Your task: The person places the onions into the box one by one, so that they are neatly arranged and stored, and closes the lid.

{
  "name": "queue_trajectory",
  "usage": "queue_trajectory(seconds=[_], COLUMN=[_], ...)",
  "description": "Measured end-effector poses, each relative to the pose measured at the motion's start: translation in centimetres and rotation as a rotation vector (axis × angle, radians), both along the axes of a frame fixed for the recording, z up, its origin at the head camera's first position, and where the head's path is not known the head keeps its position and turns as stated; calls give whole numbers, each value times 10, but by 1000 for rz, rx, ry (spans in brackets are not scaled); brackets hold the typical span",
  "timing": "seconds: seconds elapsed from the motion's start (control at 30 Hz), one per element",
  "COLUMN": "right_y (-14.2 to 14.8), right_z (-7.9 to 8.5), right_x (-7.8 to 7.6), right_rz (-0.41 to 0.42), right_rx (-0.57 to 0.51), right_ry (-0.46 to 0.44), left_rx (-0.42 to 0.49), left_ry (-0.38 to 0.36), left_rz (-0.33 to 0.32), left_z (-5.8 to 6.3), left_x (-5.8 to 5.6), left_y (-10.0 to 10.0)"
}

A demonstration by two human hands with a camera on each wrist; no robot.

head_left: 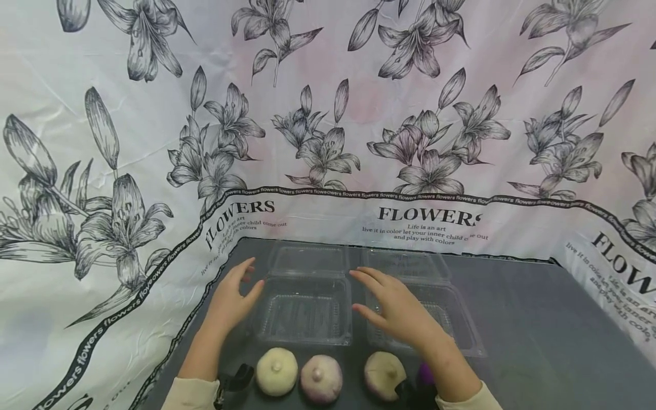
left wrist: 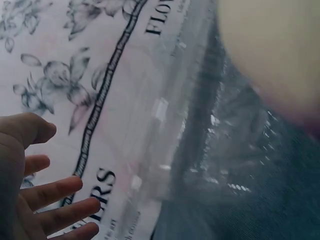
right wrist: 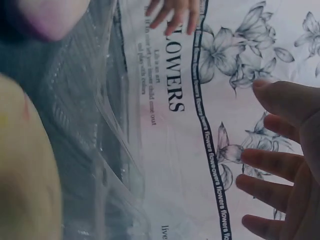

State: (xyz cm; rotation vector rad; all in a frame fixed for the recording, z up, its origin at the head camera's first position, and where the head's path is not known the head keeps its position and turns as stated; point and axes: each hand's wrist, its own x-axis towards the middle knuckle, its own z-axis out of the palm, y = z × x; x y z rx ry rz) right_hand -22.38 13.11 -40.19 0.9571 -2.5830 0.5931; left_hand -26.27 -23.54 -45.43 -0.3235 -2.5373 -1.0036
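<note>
My left hand point(head_left: 230, 299) hovers by the left side of a transparent plastic clamshell box point(head_left: 307, 313), fingers apart and holding nothing. Over the left part of a second such box point(head_left: 461, 319) is my right hand point(head_left: 394, 307), its fingers spread and nothing in its grasp. Both boxes have their lids folded back, away from me. Nearer to me lie pale, round, turnip-like vegetables with small nubs: a cream one point(head_left: 277, 371), a purple-tinged one point(head_left: 322, 378) and another point(head_left: 384, 376) below the right hand. Each wrist view shows its hand point(left wrist: 45, 195) with outstretched fingers.
A purple object point(head_left: 426, 374) is mostly hidden behind the right wrist. The grey tabletop point(head_left: 538, 319) extends to the right. A white flower-printed cloth point(head_left: 328, 131) rises behind the table and along its sides. Dark wrist straps point(head_left: 241, 377) show near the front edge.
</note>
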Motion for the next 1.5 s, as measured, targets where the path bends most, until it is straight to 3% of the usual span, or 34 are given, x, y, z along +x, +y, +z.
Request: queue_trajectory(seconds=[0.27,0.5,0.73,0.93,1.17,1.5], right_y=[-13,-20,-20,-17,-21,-35], right_z=[-9,-16,-18,-16,-18,-21], right_x=[2,7,13,17,18,29], right_rz=[65,53,72,97,123,215], right_rx=[-66,-86,-94,-64,-22,42], right_ry=[-163,-259,-297,-311,-293,-395], left_rx=[36,129,225,244,249,245], left_ry=[-90,-195,-252,-292,-286,-293], left_rz=[-122,-166,-212,-224,-241,-285], left_z=[-32,-51,-54,-60,-62,-62], left_x=[-6,-13,-17,-22,-28,-31], left_y=[-24,-32,-32,-28,-29,-30])
